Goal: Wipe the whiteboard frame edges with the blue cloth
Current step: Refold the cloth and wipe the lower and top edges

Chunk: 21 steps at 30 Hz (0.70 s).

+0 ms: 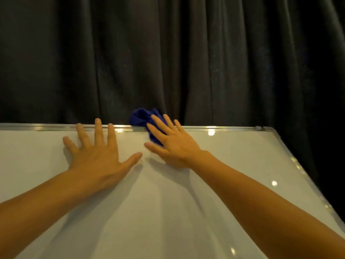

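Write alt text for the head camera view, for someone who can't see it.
A person's right hand presses a bunched blue cloth with straight fingers onto the top frame edge of a whiteboard. The left hand lies flat beside it on the white surface, fingers spread, fingertips near the same edge. A dark curtain hangs behind.

whiteboard [168, 212] glossy, smooth | frame [233, 128] shiny metal | blue cloth [140, 116] soft | curtain [168, 53] matt fabric
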Each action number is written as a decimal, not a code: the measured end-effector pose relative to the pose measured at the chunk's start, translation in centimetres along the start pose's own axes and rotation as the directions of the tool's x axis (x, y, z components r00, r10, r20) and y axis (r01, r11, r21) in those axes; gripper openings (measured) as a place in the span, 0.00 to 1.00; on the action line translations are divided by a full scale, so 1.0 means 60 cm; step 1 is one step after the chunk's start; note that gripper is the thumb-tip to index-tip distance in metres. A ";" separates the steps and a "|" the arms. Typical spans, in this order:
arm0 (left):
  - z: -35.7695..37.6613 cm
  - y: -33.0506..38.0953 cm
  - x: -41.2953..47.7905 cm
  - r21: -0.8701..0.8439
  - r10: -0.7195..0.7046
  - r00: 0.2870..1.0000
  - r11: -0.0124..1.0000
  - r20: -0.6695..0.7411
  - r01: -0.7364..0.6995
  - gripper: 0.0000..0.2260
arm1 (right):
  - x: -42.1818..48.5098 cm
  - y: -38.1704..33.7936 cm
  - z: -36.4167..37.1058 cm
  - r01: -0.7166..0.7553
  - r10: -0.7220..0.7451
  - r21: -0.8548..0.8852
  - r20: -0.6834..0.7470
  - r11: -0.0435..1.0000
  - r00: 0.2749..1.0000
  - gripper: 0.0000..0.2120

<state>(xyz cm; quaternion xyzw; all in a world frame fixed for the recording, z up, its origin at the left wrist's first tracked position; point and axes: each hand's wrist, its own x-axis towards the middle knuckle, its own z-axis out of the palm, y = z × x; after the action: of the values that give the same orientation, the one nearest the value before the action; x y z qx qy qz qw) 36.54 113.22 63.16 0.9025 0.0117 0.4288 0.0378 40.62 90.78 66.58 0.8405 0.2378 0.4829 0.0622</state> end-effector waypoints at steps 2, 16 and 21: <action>0.016 0.023 -0.008 -0.028 0.077 0.997 0.997 0.000 -0.077 0.54 | -0.061 0.108 -0.015 -0.215 0.215 0.004 0.037 0.977 0.976 0.34; 0.058 0.202 0.006 -0.011 0.171 0.985 0.985 -0.005 -0.171 0.51 | -0.135 0.304 -0.057 -0.513 0.506 0.053 0.100 0.857 0.856 0.36; 0.048 0.234 0.011 -0.004 0.113 0.994 0.994 0.011 -0.113 0.54 | -0.083 0.210 -0.046 -0.273 0.248 0.219 0.136 0.937 0.959 0.38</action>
<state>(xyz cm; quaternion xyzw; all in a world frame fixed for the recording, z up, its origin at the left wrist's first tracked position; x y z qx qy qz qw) 39.03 99.07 63.00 0.9041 -0.0403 0.4251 0.0152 40.51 77.05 68.33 0.8904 0.1763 0.4099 -0.0897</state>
